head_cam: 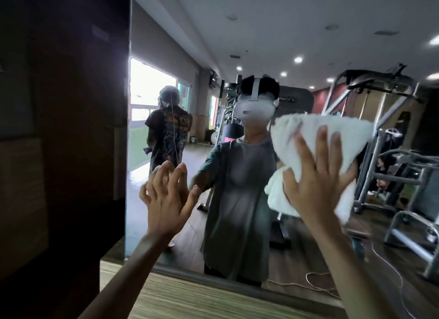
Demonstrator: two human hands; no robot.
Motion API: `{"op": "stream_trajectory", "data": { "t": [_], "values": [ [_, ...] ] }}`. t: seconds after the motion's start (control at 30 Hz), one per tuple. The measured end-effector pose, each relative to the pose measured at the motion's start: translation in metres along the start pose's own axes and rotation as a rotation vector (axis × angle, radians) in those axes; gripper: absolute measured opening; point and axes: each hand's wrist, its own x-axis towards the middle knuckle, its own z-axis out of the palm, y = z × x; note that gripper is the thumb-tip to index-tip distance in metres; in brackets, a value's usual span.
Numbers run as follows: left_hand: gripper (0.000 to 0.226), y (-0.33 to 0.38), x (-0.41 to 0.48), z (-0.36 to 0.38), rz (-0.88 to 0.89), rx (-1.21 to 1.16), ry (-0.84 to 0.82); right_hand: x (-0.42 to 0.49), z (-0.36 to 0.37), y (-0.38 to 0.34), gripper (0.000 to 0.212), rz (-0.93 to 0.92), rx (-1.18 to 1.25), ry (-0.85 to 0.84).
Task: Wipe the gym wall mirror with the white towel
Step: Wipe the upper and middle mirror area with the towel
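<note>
The wall mirror [273, 45] fills the view from centre to right and reflects a gym. A white towel [308, 133], bunched into a pad, lies flat against the glass at the right. My right hand [318, 176] presses it there with fingers spread and straight. My left hand [166, 195] is raised at the left part of the mirror, fingers spread, its tips touching the glass and holding nothing. My own reflection stands between both hands.
A dark wood-panelled wall [59, 128] borders the mirror's left edge. A wooden ledge or floor strip [190, 297] runs below the mirror's bottom frame. Reflected in the glass are weight machines [384, 133], a cable on the floor and another person [168, 128] standing.
</note>
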Motion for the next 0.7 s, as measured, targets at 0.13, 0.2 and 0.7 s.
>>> {"op": "stream_trajectory", "data": {
  "t": [0.13, 0.2, 0.7],
  "values": [
    [0.062, 0.000, 0.002, 0.008, -0.065, -0.038, 0.052, 0.043, 0.006, -0.072, 0.073, 0.071, 0.029, -0.002],
    [0.062, -0.003, -0.001, 0.011, -0.063, -0.059, 0.051, 0.027, 0.013, -0.108, 0.074, -0.101, 0.002, -0.036],
    [0.074, -0.096, -0.023, -0.032, -0.276, -0.101, -0.281, 0.014, 0.023, -0.142, 0.073, -0.152, 0.061, -0.045]
  ]
}}
